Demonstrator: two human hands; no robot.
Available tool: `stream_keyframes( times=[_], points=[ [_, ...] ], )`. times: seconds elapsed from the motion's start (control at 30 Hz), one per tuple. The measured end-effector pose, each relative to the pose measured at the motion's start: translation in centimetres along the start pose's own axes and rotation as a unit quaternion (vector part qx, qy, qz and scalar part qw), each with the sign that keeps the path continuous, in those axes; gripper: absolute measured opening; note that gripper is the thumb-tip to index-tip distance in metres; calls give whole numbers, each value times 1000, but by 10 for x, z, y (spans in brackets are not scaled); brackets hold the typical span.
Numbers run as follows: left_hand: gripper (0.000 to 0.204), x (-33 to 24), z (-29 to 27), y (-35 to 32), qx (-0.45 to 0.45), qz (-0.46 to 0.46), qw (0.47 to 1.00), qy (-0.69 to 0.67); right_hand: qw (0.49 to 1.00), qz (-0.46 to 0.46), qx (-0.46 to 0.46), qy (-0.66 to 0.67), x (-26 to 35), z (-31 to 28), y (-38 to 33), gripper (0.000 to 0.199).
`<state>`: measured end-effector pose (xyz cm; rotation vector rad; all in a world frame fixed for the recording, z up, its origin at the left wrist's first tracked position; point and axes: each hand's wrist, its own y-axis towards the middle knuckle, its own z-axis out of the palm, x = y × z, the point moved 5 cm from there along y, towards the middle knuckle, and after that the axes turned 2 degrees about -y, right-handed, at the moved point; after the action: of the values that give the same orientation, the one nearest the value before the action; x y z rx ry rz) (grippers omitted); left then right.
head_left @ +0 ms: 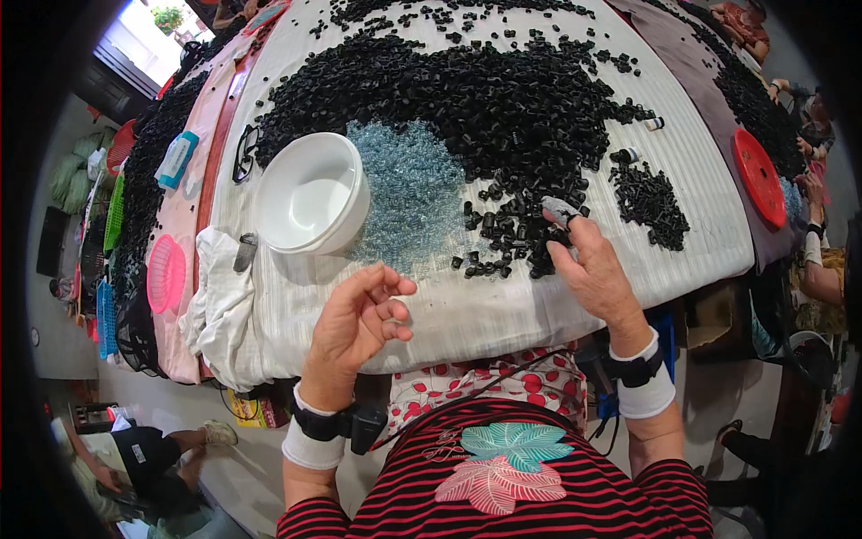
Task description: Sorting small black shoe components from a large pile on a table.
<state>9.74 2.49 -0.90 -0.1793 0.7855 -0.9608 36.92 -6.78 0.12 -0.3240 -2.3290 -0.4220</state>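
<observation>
While half-curled, RH (603,269) nr blk pcs (530,153).

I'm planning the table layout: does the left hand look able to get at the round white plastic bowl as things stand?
Probably yes: the left hand looks empty and is just short of the round white plastic bowl, with mostly pale striped cloth showing between them.

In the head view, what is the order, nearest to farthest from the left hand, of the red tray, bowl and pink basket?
1. Bowl: just beyond the left hand, slightly left.
2. Pink basket: farther left.
3. Red tray: far right.
</observation>
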Motion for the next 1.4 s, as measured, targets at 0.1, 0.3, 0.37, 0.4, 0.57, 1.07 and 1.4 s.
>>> stream_keyframes(
  times=[0.1, 0.3, 0.37, 0.4, 0.57, 1.07, 1.4],
  points=[
    [26, 8, 1, -1, 58, -8, 998, 0, 1000, -1, -6, -16, 16, 12, 8, 38],
    [32, 21, 20, 14, 96, -30, 994, 52, 981, -175, 51, -60, 51, 40, 1, 13],
    [34, 21, 26, 22, 88, -23, 992, 92, 980, -182, 55, -52, 52, 38, -1, 16],
    [35, 18, 25, 30, 107, -20, 989, 96, 986, -155, 46, -41, 52, 34, 0, 17],
    [36, 3, 34, 64, 147, 9, 985, 85, 974, -192, 10, -120, 54, 43, 8, 16],
    [40, -12, 14, 24, 71, 29, 992, 99, 978, -167, 23, -120, 62, 48, 3, 20],
    [39, 2, 7, 17, 57, -3, 995, 85, 978, -138, 57, -144, 60, 44, 6, 31]
  ],
)
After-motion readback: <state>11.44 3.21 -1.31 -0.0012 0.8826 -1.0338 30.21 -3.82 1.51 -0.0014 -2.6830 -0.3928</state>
